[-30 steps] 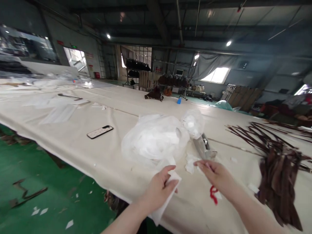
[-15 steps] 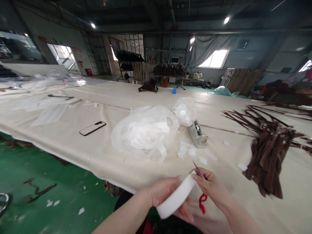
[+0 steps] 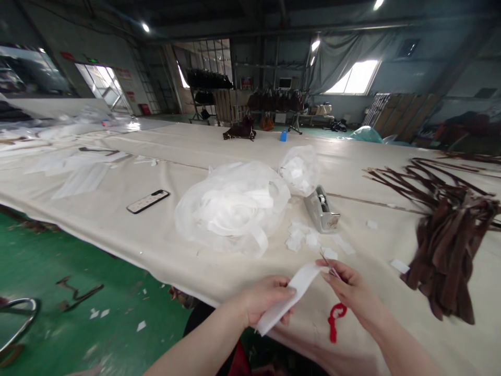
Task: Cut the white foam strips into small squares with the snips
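Note:
A white, soft-looking strip (image 3: 291,297) stretches slantwise between my hands at the table's front edge. My left hand (image 3: 270,300) is closed on its lower part, thumb on top and fingers beneath. My right hand (image 3: 348,282) pinches the upper end and also holds a thin pointed metal tool (image 3: 331,265), its tip sticking out past the fingers; its other end is hidden in the hand. Below that hand is a red looped cord (image 3: 334,321); whether it joins the tool I cannot tell. Small white cut pieces (image 3: 301,237) lie just beyond.
Ahead are a clear bag of white strips (image 3: 235,209), a smaller bag of white pieces (image 3: 299,169) and a grey tape dispenser (image 3: 323,211). Brown leather straps (image 3: 450,250) lie in a heap on the right, a phone (image 3: 147,201) on the left. The table edge (image 3: 156,277) drops to green floor.
The strip, bowed before, is now straighter between my hands. My left thumb has come over its top face, and my right hand has shifted a little right and up. The view has tilted slightly down.

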Demonstrator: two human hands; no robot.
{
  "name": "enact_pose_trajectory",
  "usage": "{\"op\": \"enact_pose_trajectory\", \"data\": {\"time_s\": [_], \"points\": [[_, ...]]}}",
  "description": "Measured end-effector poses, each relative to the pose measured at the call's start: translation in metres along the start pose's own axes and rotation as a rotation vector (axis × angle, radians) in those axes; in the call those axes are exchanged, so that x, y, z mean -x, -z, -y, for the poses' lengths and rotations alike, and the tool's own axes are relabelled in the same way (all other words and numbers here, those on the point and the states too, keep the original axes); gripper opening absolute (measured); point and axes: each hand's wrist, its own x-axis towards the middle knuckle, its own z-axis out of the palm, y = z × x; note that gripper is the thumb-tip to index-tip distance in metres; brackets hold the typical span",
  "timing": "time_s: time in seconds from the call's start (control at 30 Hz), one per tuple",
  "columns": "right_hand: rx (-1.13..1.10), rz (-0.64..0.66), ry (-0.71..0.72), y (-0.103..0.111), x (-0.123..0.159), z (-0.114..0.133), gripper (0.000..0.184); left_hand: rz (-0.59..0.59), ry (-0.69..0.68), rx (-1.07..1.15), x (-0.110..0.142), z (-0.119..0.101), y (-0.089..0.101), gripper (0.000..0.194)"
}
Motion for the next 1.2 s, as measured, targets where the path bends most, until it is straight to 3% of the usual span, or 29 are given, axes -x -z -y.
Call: {"op": "enact_pose_trajectory", "data": {"time_s": [0.1,0.27,0.47,0.73,1.03,1.2], "points": [[0.003,-0.06,-0.132,-0.005,0.003,-0.011,0.057,-0.226,-0.135,-0.189,-0.005,-0.005,-0.002,0.047],[0.042,0.091,-0.25,-0.025,0.014,-0.018,0.056,-0.348,-0.169,-0.197,-0.015,-0.011,-0.003,0.039],[-0.085,0.127,-0.34,-0.036,0.01,-0.011,0.05,-0.32,-0.182,-0.209,-0.021,-0.011,-0.004,0.037],[-0.201,0.175,-0.356,-0.035,0.007,-0.014,0.049,-0.121,-0.164,-0.173,-0.015,-0.014,0.006,0.044],[-0.211,0.153,-0.403,-0.038,0.011,-0.013,0.047,-0.334,-0.222,-0.279,-0.026,-0.02,-0.001,0.029],[-0.238,0.145,-0.375,-0.033,0.012,-0.01,0.046,-0.318,-0.196,-0.181,-0.027,-0.024,0.0,0.04]]}}
